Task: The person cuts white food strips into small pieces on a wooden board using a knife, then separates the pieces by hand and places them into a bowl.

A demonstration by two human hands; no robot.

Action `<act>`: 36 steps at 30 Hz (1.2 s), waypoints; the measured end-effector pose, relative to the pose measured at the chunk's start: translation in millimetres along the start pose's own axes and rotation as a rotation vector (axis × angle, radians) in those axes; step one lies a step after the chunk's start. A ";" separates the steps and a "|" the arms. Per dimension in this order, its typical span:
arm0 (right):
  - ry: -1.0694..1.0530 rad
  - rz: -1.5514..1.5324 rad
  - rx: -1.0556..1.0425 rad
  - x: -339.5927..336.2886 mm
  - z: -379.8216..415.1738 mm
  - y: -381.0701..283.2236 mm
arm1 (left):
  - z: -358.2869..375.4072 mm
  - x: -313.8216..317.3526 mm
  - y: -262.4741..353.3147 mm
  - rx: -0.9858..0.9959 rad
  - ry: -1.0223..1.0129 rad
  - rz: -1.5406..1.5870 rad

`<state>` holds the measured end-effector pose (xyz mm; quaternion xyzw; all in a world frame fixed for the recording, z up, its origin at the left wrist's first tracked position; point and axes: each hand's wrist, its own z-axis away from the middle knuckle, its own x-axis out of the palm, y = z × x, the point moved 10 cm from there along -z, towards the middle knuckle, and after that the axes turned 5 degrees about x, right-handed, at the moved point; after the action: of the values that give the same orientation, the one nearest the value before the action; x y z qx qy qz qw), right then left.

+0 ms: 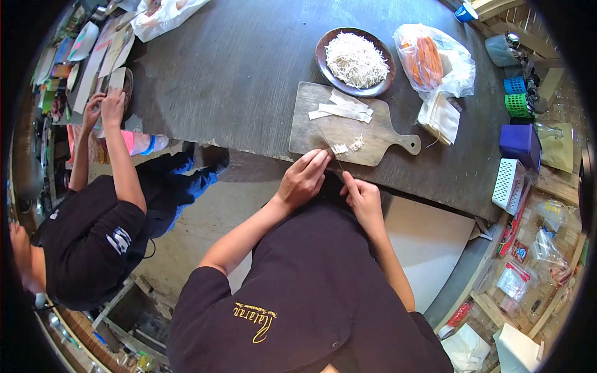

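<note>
Flat, cream-coloured strips lie crossed in a loose pile on a brown wooden board, probably set far back to leave cutting room. Little cut bits sit near the board's close edge. The left hand bunches its fingers beside them; I cannot tell if it grips a strip. The right hand is closed around what looks like a thin knife. Beyond, a shiny, dark round dish holds fluffy white shreds.

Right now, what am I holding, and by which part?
Your right hand holds a thin-bladed knife by its handle end. Whether your left hand grips anything at the brown wooden cutting board can't be told.
</note>
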<state>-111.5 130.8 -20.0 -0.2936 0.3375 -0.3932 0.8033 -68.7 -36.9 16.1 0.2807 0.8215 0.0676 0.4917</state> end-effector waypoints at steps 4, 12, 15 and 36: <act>0.002 0.014 -0.048 2.0 -8.0 -18.1 | 0.6 1.5 -1.0 -0.001 -0.008 -0.007; -0.027 -0.014 0.004 0.4 1.4 -2.7 | -0.6 -2.7 1.0 -0.024 0.050 0.013; -0.037 -0.054 -0.036 10.0 -14.8 -10.8 | 1.4 0.8 0.9 -0.016 0.016 -0.030; 0.022 0.067 0.063 -7.9 13.9 1.8 | 0.1 -3.0 0.8 -0.042 0.004 0.014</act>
<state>-103.6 141.2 -10.6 -0.2523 0.3433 -0.3796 0.8212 -67.2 -37.9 18.7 0.2759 0.8190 0.0887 0.4952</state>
